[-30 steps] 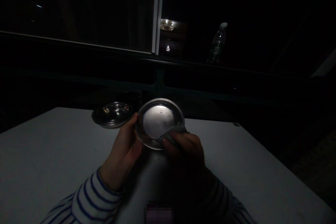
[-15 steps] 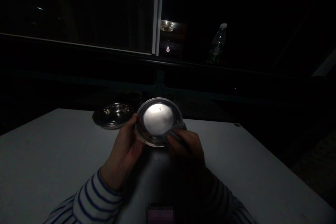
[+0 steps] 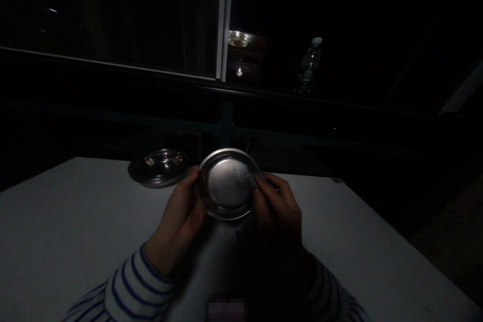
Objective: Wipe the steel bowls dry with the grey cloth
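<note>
I look through the head camera, and it is very dark. I see a round metal dish in front of me, held up over the white surface. It is tipped, so its shiny inside faces me. A small dark spot shows on its flat middle, near the top.

My left hand has its grip closed on the left side of the dish, with the thumb at the rim. My right hand is at the other side. Its grip is narrow, and the fingers pinch a small grey thing over the inside of the dish, near the right rim. It is too dark and blurry for me to tell what the grey thing is. Both arms have striped sleeves.

A pile of metal dishes sits on the surface, near its far edge, to the left of the one I hold. I cannot tell how many are in the pile. A little dark patch is at the far right corner of the surface.

Past the surface, a clear bottle with a white cap stands by the dark window. A pale window bar is left of it.
</note>
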Tool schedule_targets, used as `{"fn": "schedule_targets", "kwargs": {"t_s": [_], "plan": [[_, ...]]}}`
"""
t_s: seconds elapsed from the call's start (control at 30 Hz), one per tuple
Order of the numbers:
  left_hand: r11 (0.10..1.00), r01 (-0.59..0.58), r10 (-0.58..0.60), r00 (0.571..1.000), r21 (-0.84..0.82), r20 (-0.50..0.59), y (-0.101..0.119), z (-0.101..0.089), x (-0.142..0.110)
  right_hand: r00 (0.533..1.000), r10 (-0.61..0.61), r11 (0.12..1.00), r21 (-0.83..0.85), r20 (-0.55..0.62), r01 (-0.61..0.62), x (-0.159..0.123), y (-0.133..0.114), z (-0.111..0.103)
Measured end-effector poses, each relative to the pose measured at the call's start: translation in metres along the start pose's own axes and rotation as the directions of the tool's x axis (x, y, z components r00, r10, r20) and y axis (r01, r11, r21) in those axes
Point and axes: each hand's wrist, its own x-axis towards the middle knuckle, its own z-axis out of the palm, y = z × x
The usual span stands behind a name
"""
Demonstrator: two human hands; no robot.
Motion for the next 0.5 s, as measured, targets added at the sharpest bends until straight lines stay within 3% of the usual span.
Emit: {"fn": "schedule_targets", "kwargs": {"t_s": [0.13,0.37,0.5], "plan": [[0.998,-0.062,0.062,0.998,-0.026,-0.024,0.004,-0.001,0.002,0.999,-0.013,1.000,0.018,0.039,0.013,-0.007,-0.008,0.007],[0.993,-0.020,0.027,0.998,0.118,-0.060,0.000,0.002,-0.003,0.989,0.148,0.986,0.074,0.015,-0.149,0.007,0.000,-0.002],[0.995,-0.062,0.068,0.995,0.081,-0.075,0.004,-0.001,0.001,0.993,0.101,0.991,0.078,0.052,-0.105,0.001,-0.003,0.003]]}}
